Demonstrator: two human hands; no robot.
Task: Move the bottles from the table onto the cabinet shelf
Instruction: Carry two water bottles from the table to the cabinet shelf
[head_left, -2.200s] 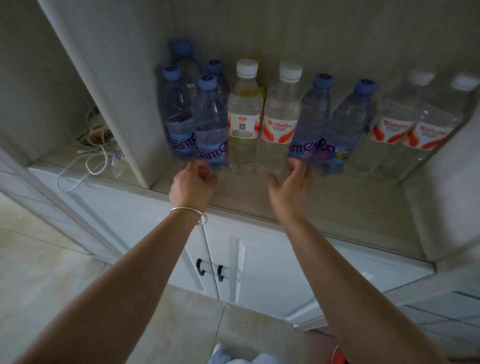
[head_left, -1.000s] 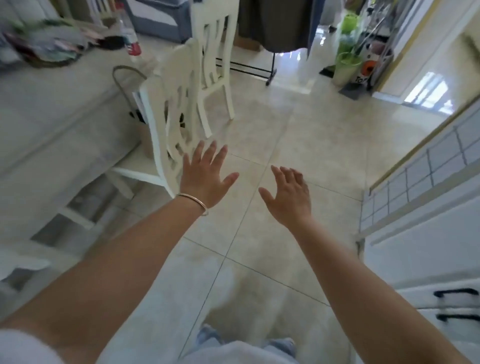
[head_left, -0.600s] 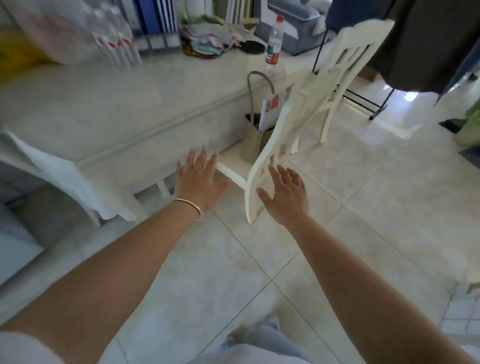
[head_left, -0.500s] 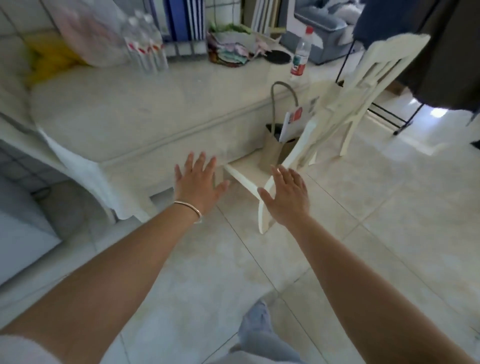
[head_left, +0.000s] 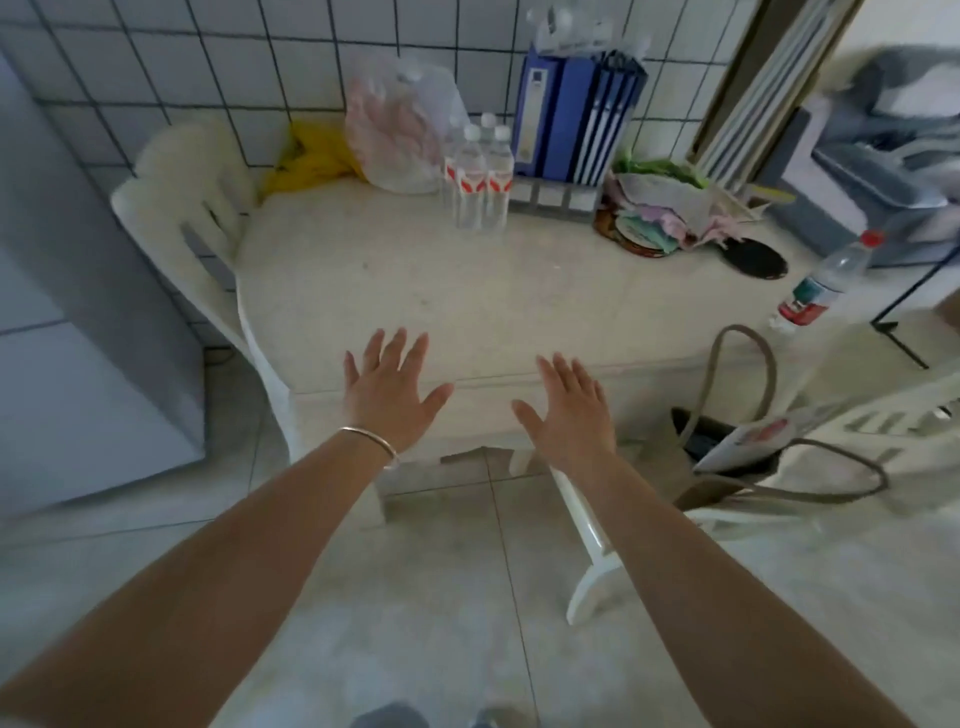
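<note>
A small cluster of clear bottles (head_left: 480, 179) with white caps and red-and-white labels stands upright at the back of the cream table (head_left: 405, 291), close to the tiled wall. Another clear bottle (head_left: 821, 286) with a red cap stands at the table's right end. My left hand (head_left: 389, 392), with a thin bangle on the wrist, and my right hand (head_left: 569, 408) hover over the table's near edge, fingers spread and palms down, holding nothing. Both are well short of the bottles. The cabinet shelf is out of view.
Blue binders (head_left: 576, 114), a plastic bag (head_left: 400, 130), a yellow bag (head_left: 311, 158) and a heap of papers (head_left: 660, 213) line the table's back. White chairs stand at the left (head_left: 187, 208) and right (head_left: 883, 431); a tote bag (head_left: 737, 457) sits on the right one. A grey appliance (head_left: 78, 312) is on the left.
The view has swung from the cabinet shelf, across the floor and chairs, to face the table squarely. Both hands let go of the shelf bottles and now hover open over the table edge.
</note>
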